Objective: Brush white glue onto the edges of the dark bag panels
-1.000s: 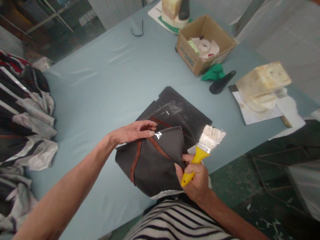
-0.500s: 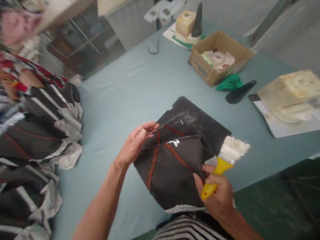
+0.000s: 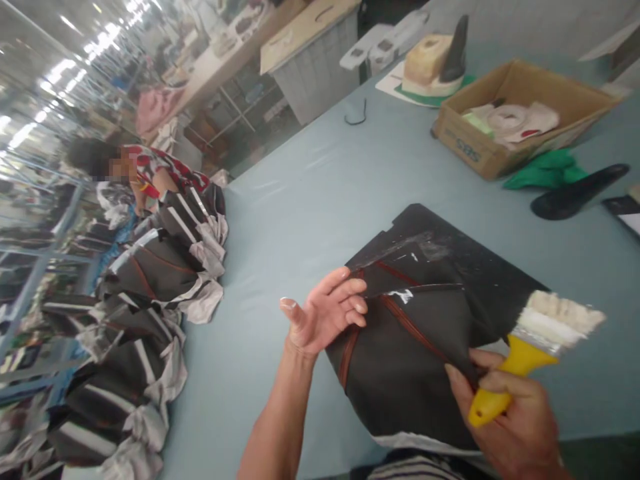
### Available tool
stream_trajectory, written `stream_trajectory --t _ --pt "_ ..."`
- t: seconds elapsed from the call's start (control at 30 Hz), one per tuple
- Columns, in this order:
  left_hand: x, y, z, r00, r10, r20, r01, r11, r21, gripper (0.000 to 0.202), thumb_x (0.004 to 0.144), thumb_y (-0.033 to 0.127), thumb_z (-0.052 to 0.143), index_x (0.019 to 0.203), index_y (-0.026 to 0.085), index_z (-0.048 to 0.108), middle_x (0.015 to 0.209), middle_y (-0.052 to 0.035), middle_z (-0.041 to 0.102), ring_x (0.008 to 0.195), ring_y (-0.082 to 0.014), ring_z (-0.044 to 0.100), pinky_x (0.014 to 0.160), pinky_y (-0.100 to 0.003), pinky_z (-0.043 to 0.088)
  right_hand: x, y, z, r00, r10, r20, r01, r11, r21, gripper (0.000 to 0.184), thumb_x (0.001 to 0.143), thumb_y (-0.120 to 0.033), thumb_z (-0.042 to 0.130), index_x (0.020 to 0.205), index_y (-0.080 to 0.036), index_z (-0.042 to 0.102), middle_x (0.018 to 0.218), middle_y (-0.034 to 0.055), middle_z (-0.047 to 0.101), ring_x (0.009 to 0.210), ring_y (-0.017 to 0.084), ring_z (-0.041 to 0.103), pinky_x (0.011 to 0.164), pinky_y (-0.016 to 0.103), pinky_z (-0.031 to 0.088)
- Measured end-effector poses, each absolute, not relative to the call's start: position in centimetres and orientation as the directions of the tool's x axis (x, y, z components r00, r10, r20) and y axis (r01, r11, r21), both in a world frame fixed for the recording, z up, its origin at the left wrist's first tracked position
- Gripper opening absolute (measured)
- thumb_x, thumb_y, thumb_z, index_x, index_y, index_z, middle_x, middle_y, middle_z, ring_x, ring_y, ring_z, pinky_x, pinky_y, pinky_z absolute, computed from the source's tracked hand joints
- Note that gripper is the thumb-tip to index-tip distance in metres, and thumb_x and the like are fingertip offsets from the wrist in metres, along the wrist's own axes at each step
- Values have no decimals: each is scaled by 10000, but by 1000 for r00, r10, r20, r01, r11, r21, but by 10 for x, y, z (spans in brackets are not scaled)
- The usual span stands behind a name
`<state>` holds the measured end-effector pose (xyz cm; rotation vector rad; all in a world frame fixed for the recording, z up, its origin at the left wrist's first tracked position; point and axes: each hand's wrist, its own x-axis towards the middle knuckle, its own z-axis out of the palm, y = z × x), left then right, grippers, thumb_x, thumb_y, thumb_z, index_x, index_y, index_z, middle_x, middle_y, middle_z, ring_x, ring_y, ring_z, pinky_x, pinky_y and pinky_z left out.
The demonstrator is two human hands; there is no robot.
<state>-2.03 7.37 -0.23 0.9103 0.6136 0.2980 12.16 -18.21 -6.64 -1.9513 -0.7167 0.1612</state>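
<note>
A dark grey sewn piece [image 3: 410, 373] with red-brown stitched strips and a pale lower edge lies in front of me, partly over a black board [image 3: 465, 253] smeared with white. My left hand [image 3: 333, 310] is palm up at the piece's left edge, thumb spread and fingers loosely bent, with nothing in it. In my right hand [image 3: 520, 413] is a yellow-handled paintbrush [image 3: 525, 357], its pale, clotted bristles pointing up and right. The thumb and forefinger of that hand also pinch the piece's right edge. A white glossy patch shows near the fold in the piece.
Folded dark pieces [image 3: 145, 267] line the table's left side, where another person [image 3: 155, 167] bends over them. Across the blue-green table [image 3: 280, 220] stand a cardboard box [image 3: 465, 143], a green cloth [image 3: 545, 170], a black-handled tool [image 3: 575, 193] and a yellowish block [image 3: 425, 59].
My left hand has let go of the piece's upper left edge and turned palm up with the thumb out. My right hand keeps its hold. The view has swung left.
</note>
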Motion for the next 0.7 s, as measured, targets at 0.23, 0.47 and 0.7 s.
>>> stream_trajectory --t 0.23,0.47,0.7 --pt "-45 114 4 725 600 -339 463 -59 885 774 828 613 766 1467 245 529 1505 -139 590 1315 -286 554 1125 -433 429 124 -175 -57 724 616 309 563 -271 -780 464 918 -341 731 570 -239 442 811 65 708 619 160 622 540 280 496" --pt "-21 105 -12 780 538 -320 556 -362 748 705 960 615 563 1511 180 498 1596 -157 507 1495 -292 436 1268 -487 299 122 -179 -56 724 615 311 552 -247 -796 390 899 -275 750 661 -243 443 868 59 707 678 160 649 577 276 520" --pt "1 100 -15 851 425 -309 487 -419 766 597 965 626 553 1393 215 624 1475 -126 632 1384 -311 556 1220 -478 376 120 -179 -55 736 588 335 553 -238 -798 326 897 -284 748 769 -256 449 892 62 709 733 185 701 632 310 578"
